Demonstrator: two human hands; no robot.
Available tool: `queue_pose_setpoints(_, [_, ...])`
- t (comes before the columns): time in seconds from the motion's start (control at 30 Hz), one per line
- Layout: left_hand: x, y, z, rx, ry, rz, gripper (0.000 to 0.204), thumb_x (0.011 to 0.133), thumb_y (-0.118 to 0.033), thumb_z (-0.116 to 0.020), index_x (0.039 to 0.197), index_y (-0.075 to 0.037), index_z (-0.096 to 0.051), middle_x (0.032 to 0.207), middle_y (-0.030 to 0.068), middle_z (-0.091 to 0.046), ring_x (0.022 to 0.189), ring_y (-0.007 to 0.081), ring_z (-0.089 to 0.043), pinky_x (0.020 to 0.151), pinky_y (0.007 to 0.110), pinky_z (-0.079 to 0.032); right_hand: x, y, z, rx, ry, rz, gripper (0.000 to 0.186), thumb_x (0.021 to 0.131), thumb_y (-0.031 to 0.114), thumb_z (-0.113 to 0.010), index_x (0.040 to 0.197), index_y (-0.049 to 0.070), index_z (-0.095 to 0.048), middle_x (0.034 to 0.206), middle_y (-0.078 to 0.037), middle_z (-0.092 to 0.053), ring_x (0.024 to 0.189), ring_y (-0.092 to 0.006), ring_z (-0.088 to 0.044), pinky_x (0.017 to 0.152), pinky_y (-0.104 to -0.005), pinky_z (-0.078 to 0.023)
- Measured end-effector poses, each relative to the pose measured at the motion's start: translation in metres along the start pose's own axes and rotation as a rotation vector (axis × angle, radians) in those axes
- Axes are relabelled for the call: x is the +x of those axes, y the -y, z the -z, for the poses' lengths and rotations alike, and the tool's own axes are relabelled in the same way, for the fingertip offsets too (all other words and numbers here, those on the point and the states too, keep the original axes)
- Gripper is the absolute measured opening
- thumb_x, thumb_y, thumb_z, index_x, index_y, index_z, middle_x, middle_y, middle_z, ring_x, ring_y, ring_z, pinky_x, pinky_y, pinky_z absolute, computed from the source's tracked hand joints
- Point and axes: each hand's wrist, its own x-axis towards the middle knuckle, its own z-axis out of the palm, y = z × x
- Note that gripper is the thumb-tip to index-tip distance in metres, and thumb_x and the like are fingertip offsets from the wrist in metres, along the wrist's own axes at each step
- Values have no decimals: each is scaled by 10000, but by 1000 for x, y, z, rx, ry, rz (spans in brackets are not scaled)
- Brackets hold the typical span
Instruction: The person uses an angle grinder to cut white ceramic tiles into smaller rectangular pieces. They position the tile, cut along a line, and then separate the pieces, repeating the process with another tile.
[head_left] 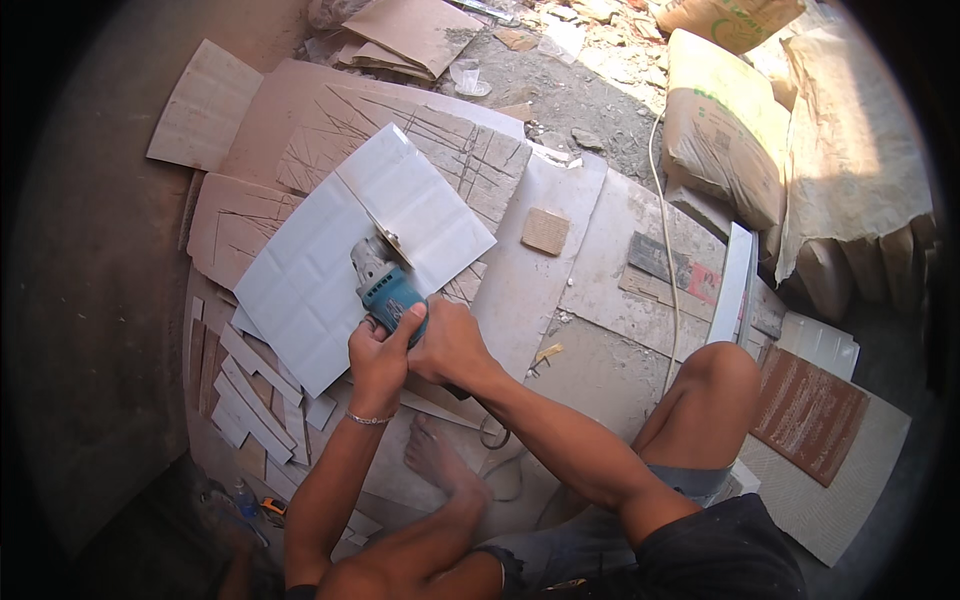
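Note:
Both my hands are closed around a teal angle grinder with a grey metal head. My left hand wraps its near left side, thumb along the body. My right hand grips the rear of the body from the right. The grinder's thin cutting disc stands on edge at a large glossy white tile. A dark straight line runs across the tile from its far edge to the disc. Whether the disc is spinning cannot be made out. Beneath the tile lies a board scored with many cuts.
Narrow tile offcuts lie at the left, near my bare foot. A small beige tile piece rests right of the white tile. A pale cable crosses the right side. Filled sacks stand far right; a brown tile lies near right.

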Motion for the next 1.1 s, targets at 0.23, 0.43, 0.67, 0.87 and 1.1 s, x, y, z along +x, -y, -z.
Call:
queue_pose_setpoints(0.23, [-3,1,-1,2,2,1,381,936,-180,-839,1152,45,-620,1076,108,-751,927,113,-700,816,265,-565,-2,-1,0,-10,6,0,503,717,268,-811,964,-135,-635,909,-354,-708,922,-510,-725,819,-510,-589])
queue_pose_setpoints(0.43, [-7,0,-2,15,3,12,397,936,-190,-841,1166,46,-621,1072,101,-748,925,115,-700,822,263,-562,-7,-1,2,6,0,-4,500,722,263,-814,972,-130,-631,906,-351,-708,918,-512,-723,820,-511,-588])
queue_pose_setpoints(0.67, [-7,4,-1,9,7,8,405,934,-191,-842,1175,46,-621,1076,98,-749,934,115,-699,828,263,-560,-7,1,6,7,55,-26,499,726,241,-792,1018,-127,-623,973,-355,-711,965,-513,-722,861,-525,-588])
queue_pose_setpoints(0.87, [-8,5,-2,0,11,14,401,934,-190,-841,1176,42,-620,1079,95,-748,932,111,-698,829,260,-558,-7,-2,4,28,55,-27,533,711,263,-818,1018,-126,-624,970,-344,-716,971,-507,-724,869,-518,-589])
queue_pose_setpoints(1.1, [-10,5,-2,18,4,23,432,926,-206,-851,1180,51,-612,1077,99,-745,938,115,-699,839,261,-562,-13,-1,7,30,10,-2,479,708,269,-828,966,-92,-646,881,-328,-713,916,-508,-720,816,-507,-584])
